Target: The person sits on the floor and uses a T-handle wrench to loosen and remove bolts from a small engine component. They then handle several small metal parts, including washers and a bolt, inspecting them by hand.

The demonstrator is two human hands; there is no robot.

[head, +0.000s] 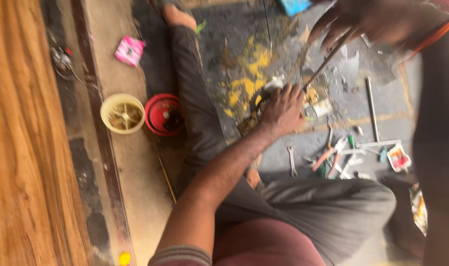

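I sit on the floor with one leg stretched out. My left hand is closed around a small metal part that rests on the dark floor, over a yellow-stained patch. My right hand, blurred at the top right with an orange band at the wrist, holds a thin metal rod-like tool. The tool's tip slants down to the part, just above my left hand's fingers.
A yellow round tub and a red round lid sit left of my leg, and a pink packet lies farther off. A spanner, several small tools, a metal bar and a small packet lie to the right. Wooden board at left.
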